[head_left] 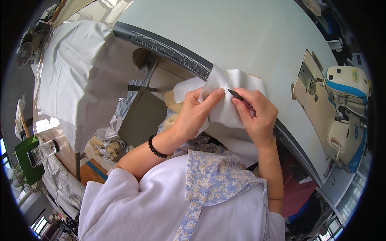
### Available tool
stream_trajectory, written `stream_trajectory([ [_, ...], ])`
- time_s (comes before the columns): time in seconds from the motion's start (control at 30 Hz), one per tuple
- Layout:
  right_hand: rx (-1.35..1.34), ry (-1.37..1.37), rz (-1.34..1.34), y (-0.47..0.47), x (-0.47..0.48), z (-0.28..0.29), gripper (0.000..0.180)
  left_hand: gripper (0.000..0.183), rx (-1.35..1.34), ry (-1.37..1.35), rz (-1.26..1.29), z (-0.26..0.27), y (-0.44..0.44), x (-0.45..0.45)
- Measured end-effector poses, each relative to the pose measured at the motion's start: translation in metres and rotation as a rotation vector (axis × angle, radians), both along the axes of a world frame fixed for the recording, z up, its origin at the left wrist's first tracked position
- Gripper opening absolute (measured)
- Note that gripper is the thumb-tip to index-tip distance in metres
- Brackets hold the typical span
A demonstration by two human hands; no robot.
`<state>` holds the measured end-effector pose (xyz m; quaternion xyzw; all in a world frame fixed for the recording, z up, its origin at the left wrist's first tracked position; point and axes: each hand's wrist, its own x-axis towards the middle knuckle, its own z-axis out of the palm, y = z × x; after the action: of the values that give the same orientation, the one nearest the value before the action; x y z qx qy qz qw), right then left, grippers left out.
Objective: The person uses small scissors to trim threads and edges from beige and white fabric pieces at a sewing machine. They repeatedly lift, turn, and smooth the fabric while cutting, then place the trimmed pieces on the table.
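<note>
My left hand (197,110) pinches a piece of white fabric (226,111) between thumb and fingers, at the table's front edge. In my right hand (257,114) is a small dark pointed tool (236,95), perhaps thread snips or tweezers; its tip touches or nearly touches the fabric close to my left thumb. Part of the cloth lies over the ruler strip (175,54) along the table edge, and more of it hangs towards my lap. The lower part of the tool is hidden by my right fingers.
A Jack sewing machine (346,87) stands at the right of the pale table (241,36). White cloth (75,78) drapes over a surface at the left. Below are a dark grey panel (141,117), an orange-brown box (93,171) and crumpled bags. A green machine (28,159) stands at the far left.
</note>
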<state>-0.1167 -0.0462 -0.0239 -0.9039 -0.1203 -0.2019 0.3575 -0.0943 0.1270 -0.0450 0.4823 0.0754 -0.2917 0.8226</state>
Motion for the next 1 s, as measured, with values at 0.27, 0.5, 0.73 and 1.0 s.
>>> stream_trajectory([
  [0.27,0.001,0.039,-0.063,-0.0023,0.0000,0.0035,0.026,0.021,-0.007,-0.061,0.056,-0.0024,-0.0031,-0.0026],
  [0.5,-0.098,-0.025,-0.059,-0.0023,0.0006,0.0054,0.027,0.019,0.001,-0.079,0.061,-0.0028,-0.0025,-0.0032],
  [0.73,-0.114,-0.033,-0.054,-0.0014,0.0010,0.0046,0.028,0.019,0.011,-0.079,0.040,0.0002,-0.0019,-0.0032],
  [1.0,-0.144,-0.049,-0.049,-0.0003,0.0013,0.0054,0.029,0.020,0.001,-0.108,0.043,0.0001,-0.0020,-0.0035],
])
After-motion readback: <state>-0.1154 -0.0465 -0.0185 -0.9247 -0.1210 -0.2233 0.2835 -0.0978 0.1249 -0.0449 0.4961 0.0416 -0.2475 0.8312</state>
